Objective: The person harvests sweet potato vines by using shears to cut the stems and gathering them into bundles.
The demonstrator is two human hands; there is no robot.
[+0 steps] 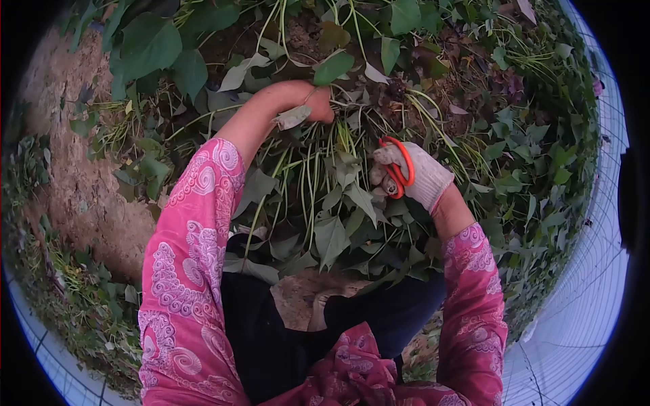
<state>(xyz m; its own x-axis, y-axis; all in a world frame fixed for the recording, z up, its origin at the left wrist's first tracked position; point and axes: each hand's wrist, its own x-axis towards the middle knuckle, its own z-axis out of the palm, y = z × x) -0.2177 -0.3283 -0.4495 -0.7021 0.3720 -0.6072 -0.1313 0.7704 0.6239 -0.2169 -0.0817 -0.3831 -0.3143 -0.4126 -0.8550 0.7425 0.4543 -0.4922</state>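
Left hand (308, 101), bare, reaches deep into the vine tangle (325, 176), fingers curled closed around a bunch of stems and leaves, apparently gathering them taut. Right hand (409, 174), in a white glove, is clenched through the orange-handled scissors (398, 166), blades buried among the stems, hidden. Bare soil (81, 196) lies left of the plants.
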